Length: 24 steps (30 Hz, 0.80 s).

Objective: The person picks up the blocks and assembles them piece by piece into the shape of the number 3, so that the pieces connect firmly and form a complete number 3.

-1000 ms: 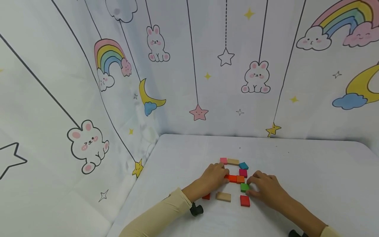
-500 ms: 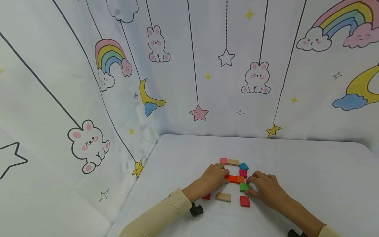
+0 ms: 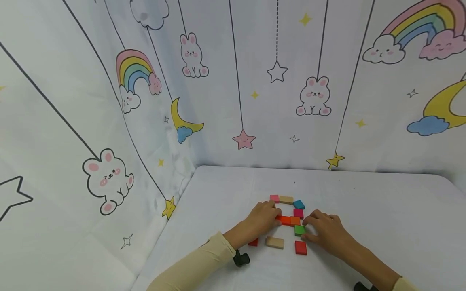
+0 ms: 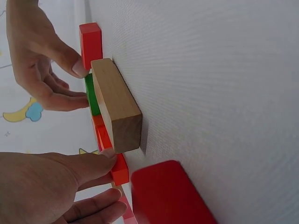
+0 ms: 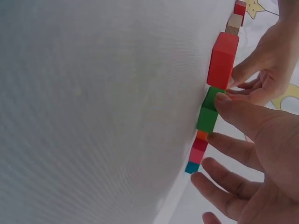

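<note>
Small coloured wooden blocks lie in a figure on the white table. In the head view my left hand (image 3: pixel 263 218) reaches over the figure's left side. Its thumb and index finger pinch an orange-red block (image 4: pixel 120 170), seen in the left wrist view. My right hand (image 3: pixel 327 231) comes from the right, thumb and index finger at two ends of a green block (image 3: pixel 300 230); the right wrist view shows the thumb on its near corner. An orange block (image 3: pixel 295 221) lies just beyond the green one. Part of the figure is hidden under my left hand.
A red block (image 3: pixel 300 247), a plain wooden block (image 3: pixel 274 242) and another red block (image 3: pixel 253 242) lie on the near side. Pink (image 3: pixel 274 198), plain wooden (image 3: pixel 286 199), blue (image 3: pixel 299 204) and crimson (image 3: pixel 298 214) blocks lie farther off. A patterned curtain (image 3: pixel 218 101) hangs behind the table.
The green block has shifted very slightly left with my right fingertips. My left hand stays where it was.
</note>
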Motion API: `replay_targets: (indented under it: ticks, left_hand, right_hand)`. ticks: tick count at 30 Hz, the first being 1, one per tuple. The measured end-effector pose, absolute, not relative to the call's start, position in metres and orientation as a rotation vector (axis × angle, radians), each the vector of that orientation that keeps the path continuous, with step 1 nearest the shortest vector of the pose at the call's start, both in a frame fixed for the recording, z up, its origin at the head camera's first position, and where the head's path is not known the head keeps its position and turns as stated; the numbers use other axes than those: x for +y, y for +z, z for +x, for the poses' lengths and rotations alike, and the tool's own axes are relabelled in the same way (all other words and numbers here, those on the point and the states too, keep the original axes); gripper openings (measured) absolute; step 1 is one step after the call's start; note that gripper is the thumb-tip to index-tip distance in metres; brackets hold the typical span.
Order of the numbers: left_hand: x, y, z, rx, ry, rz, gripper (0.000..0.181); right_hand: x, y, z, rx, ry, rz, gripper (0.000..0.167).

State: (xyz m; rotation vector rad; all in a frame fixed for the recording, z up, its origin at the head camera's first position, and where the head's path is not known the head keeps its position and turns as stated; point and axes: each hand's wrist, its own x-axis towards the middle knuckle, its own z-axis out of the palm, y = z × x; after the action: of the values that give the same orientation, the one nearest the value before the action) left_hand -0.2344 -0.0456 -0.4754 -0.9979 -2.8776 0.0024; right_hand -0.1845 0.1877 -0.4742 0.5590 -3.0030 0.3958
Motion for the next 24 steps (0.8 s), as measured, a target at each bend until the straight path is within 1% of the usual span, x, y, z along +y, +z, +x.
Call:
replay_targets:
  ticks: [6,16,21,24]
  left_hand:
    - [-0.045,-0.477,-0.235,-2.882,-0.009,-1.005,0.024]
    - [-0.045,-0.476,-0.235,-2.888,-0.005,-1.001,0.025]
    - [-0.045,-0.477,-0.235,-2.885,0.013,-0.996,0.025]
    - [-0.045,-0.477,-0.235,-2.888,0.014,-0.991,0.025]
  right_hand:
    - [0.191,-0.464,-0.179,-3.012,0.390,0.537,0.047]
    - [0.190,-0.453,-0.166,-3.064,0.410,0.604,0.043]
    - [0.188,-0.453,-0.160,-3.060,0.406,0.667,0.047]
    - [0.185,-0.453,-0.158,-3.066,0.418,0.692,0.046]
